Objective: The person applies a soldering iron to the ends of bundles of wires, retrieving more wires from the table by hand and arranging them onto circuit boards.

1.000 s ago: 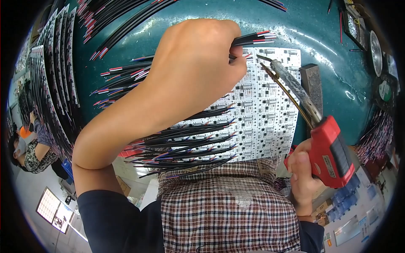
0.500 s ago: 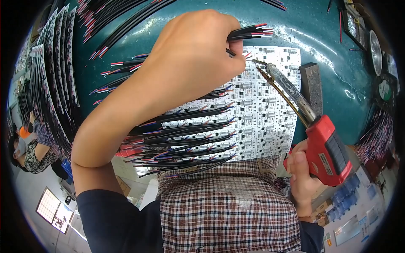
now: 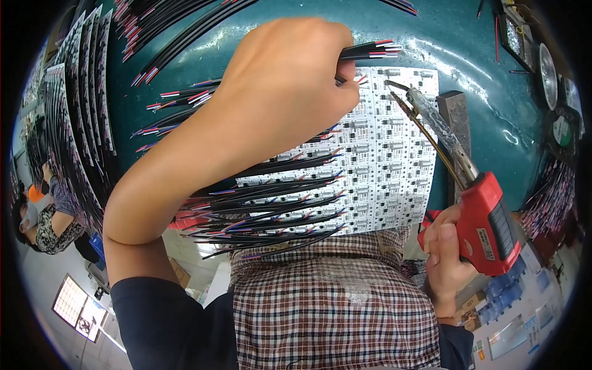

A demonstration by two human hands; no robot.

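Observation:
My left hand (image 3: 302, 68) is closed around a bundle of black cables (image 3: 370, 50) with red and white stripped ends. It hovers over the top of a white circuit board panel (image 3: 385, 157). Thin wire ends poke out below its fingers near the board; the fingertips are partly hidden. In my right hand (image 3: 447, 250) is a red soldering gun (image 3: 490, 225), gripped by the handle. Its metal tip and thin feed tube point up and left over the panel's right half, apart from the wire ends. Several black cables (image 3: 290, 166) lie across the panel's left side, with ends along its pads.
A dark metal block (image 3: 455, 120) stands at the panel's right edge. More cables (image 3: 185, 43) lie at the top left, beside upright wired panels (image 3: 80, 105). A round metal dish (image 3: 547, 77) is at far right. Another person (image 3: 52, 216) sits at left.
The soldering gun has moved right, its tip drawing away from the wire ends by my left hand. My left hand has barely shifted and still holds the cables.

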